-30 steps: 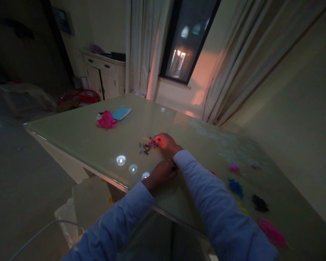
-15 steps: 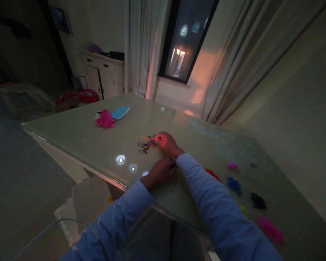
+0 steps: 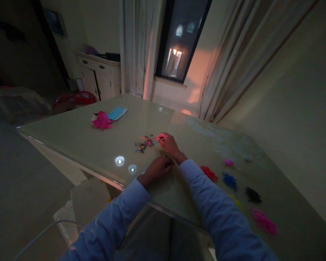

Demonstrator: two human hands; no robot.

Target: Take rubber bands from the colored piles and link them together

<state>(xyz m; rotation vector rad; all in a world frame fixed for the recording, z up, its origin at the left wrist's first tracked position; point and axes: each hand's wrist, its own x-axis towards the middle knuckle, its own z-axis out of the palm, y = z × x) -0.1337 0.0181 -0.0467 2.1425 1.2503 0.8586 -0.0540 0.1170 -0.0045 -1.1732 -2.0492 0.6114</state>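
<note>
A small mixed pile of colourful elastic bands [image 3: 143, 144] lies on the glossy table. Just right of it is my right hand [image 3: 168, 143], its thumb and forefinger pinched on a small pink band [image 3: 157, 137] that points toward the pile. Closer to me, my left hand [image 3: 158, 168] rests low over the table with its fingers curled together. Whatever its fingertips hold, if anything, is too small and dark to make out. Beside my right forearm are sorted heaps: red bands [image 3: 209, 174], blue bands [image 3: 230, 181], and black bands [image 3: 253, 195].
Yellow bands [image 3: 235, 202], a pink bundle [image 3: 264, 221] and a small pink clump [image 3: 228, 162] lie to the right. At the back left are a blue face mask [image 3: 117, 113] and crumpled pink material [image 3: 101, 120]. The table's [image 3: 70, 154] near edge runs before me.
My right hand has drawn slightly back from the mixed pile, the pink band in its pinch. My right forearm shifted, showing more of the red heap. The left hand stays nearly still.
</note>
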